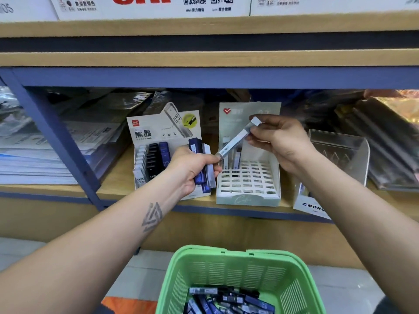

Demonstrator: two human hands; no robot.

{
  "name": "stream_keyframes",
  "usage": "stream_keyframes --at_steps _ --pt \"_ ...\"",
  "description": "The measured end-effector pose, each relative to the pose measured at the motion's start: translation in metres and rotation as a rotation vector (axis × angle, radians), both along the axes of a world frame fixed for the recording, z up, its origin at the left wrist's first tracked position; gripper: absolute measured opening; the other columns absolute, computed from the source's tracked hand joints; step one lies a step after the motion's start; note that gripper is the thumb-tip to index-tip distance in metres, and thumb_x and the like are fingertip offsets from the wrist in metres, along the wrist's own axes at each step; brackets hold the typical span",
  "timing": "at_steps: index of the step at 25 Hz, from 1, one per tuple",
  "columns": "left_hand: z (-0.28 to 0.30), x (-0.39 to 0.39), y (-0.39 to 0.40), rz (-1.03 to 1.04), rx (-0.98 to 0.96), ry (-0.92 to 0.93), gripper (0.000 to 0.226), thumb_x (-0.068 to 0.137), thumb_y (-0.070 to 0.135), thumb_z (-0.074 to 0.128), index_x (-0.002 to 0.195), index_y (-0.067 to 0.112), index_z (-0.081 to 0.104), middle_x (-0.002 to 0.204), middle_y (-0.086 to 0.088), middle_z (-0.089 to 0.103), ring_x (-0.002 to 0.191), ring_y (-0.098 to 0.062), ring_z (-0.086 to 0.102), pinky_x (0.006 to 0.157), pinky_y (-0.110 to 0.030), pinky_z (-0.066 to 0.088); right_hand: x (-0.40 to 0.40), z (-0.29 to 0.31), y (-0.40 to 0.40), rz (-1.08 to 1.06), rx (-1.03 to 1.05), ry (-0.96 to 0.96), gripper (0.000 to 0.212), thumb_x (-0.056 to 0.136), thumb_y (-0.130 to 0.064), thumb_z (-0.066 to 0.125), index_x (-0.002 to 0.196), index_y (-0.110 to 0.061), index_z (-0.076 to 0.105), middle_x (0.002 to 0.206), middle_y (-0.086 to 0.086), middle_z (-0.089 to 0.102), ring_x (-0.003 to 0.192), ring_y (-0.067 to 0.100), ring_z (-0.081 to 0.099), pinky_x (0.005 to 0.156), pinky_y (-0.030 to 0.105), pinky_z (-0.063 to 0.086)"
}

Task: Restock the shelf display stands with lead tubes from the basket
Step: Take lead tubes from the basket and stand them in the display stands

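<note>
Shelf [158, 175] mid-frame, wooden board in a blue frame. Two display stands side by side at its centre.

Left stand [145, 132]: printed card back, rows of black, blue and clear tubes upright in its slots.

Right stand [248, 184]: white, grid of square slots, most of the front rows showing no tubes; a few tubes stand in the back row against the card back.

Left hand [192, 168], centre frame, in front of the left stand: fingers curled round a bundle [204, 168] of blue and clear tubes, held roughly upright.

Right hand [278, 137], just above the right stand: fingers and thumb pinch the upper end of one clear tube [235, 138] near its white cap. The tube slants down-left; its lower end meets the left hand's thumb and the top of the bundle. Whether it touches the bundle, cannot tell.

Basket [240, 257], green plastic, bottom centre of frame, below the shelf edge. A heap of loose tubes [229, 300], mostly dark blue and black, lies in its bottom.

Right of the white stand: clear plastic holder [340, 146] with a white box [310, 205] in front of it. Left of frame: stacked paper packs [34, 155]. Top of frame: white cartons [149, 5] on the upper shelf.
</note>
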State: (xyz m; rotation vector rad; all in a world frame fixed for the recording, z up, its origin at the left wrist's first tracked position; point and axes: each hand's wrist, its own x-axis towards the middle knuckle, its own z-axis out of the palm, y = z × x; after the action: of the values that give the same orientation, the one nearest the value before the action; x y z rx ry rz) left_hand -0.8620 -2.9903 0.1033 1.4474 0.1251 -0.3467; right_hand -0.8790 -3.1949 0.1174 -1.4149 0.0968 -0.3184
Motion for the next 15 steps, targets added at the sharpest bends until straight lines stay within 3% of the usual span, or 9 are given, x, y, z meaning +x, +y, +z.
stream_keyframes --at_steps 3,6,9,15 --pt "0.001 0.01 0.002 0.069 -0.057 0.03 0.036 0.085 -0.006 0.072 0.117 -0.01 0.057 0.082 -0.023 0.068 0.058 -0.023 0.07 0.054 -0.031 0.061 0.005 -0.001 0.001 -0.124 -0.374 -0.061 0.024 0.09 -0.002 0.072 0.111 -0.013 0.068 0.09 0.009 0.07 0.081 0.023 0.074 0.076 0.028 0.059" --pt "0.002 0.013 0.003 0.025 -0.109 0.163 0.022 0.089 0.001 0.072 0.106 -0.005 0.059 0.079 -0.019 0.065 0.064 -0.023 0.068 0.052 -0.029 0.06 0.005 -0.011 0.011 -0.16 -0.789 -0.116 0.025 0.09 -0.01 0.074 0.108 -0.024 0.062 0.095 0.003 0.07 0.087 0.013 0.07 0.077 0.023 0.056" --pt "-0.001 0.015 0.003 -0.023 -0.152 0.281 0.012 0.095 0.006 0.063 0.092 -0.003 0.056 0.084 -0.021 0.063 0.06 -0.023 0.067 0.05 -0.03 0.06 0.007 -0.024 0.025 -0.149 -0.862 -0.191 0.024 0.09 -0.009 0.073 0.107 -0.023 0.062 0.094 0.001 0.069 0.087 0.01 0.068 0.08 0.022 0.057" --pt "-0.005 0.02 0.004 -0.034 -0.145 0.285 0.011 0.098 0.004 0.057 0.102 -0.006 0.055 0.093 -0.025 0.064 0.049 -0.023 0.069 0.047 -0.029 0.058 0.01 -0.023 0.028 -0.096 -0.94 -0.206 0.021 0.089 -0.006 0.073 0.099 -0.022 0.063 0.088 -0.002 0.068 0.084 0.013 0.066 0.08 0.033 0.058"
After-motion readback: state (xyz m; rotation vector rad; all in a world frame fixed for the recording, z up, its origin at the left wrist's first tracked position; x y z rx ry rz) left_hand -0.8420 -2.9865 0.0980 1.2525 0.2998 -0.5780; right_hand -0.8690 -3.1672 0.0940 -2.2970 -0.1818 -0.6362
